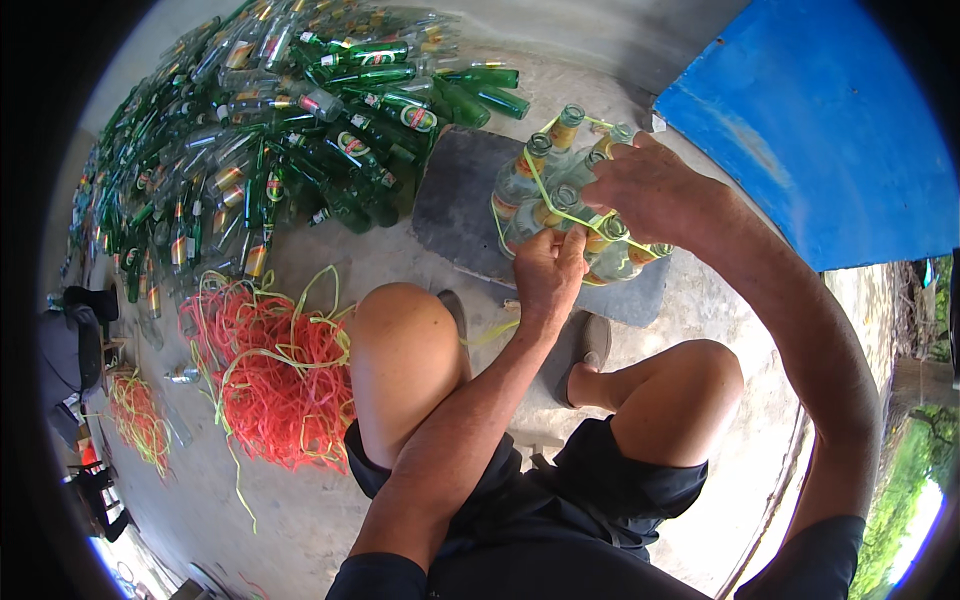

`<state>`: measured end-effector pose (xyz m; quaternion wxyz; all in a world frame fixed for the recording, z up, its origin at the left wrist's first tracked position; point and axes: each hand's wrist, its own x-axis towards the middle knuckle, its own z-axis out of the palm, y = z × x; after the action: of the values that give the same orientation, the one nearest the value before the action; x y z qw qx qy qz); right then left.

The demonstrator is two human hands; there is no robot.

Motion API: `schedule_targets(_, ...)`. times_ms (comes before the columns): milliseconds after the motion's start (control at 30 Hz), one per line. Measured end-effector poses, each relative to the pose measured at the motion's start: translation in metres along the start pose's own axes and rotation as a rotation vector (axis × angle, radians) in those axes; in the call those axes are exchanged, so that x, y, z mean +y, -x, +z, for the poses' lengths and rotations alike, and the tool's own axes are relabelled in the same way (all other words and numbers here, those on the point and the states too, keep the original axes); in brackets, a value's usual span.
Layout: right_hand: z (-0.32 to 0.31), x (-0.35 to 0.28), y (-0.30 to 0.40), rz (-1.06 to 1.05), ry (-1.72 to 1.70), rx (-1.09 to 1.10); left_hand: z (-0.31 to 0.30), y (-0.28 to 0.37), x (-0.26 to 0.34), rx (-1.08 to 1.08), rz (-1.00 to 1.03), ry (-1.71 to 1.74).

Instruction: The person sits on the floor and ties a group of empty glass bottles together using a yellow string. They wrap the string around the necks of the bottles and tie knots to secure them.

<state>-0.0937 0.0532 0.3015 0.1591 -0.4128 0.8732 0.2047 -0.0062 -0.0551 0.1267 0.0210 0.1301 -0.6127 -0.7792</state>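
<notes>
Several clear glass bottles (517,184) stand upright in a tight group on a dark board (465,195). Yellow-green plastic strapping (537,180) runs around the group and across it between the necks. My left hand (553,259) pinches the strapping at the near side of the bottles, thumb and fingers together. Above the right part of the group is my right hand (637,187), fingers curled down among the bottle necks; its fingertips are partly hidden, so what it grips cannot be told. A loose strap end (491,332) hangs below the board near my foot.
A large heap of green and clear bottles (300,112) fills the upper left. Tangled red and yellow-green strapping (285,375) lies left of my knee, with a smaller tangle (139,420) beyond. A blue panel (817,127) stands at the upper right.
</notes>
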Motion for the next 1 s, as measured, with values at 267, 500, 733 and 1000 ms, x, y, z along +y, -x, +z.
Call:
schedule_targets(267, 0.005, 0.023, 0.000, 0.050, -0.037, 0.064, 0.004, -0.001, -0.004, -0.061, 0.059, 0.065)
schedule_targets(500, 0.017, 0.033, 0.000, 0.013, 0.022, 0.247, 0.006, -0.001, -0.004, -0.079, 0.108, 0.077)
schedule_targets(733, 0.018, 0.036, -0.003, 0.027, 0.027, 0.295, 0.007, 0.003, 0.002, -0.093, 0.165, 0.129)
schedule_targets(1000, 0.025, 0.046, -0.005, 0.071, -0.090, 0.274, 0.007, 0.004, 0.007, -0.105, 0.201, 0.097)
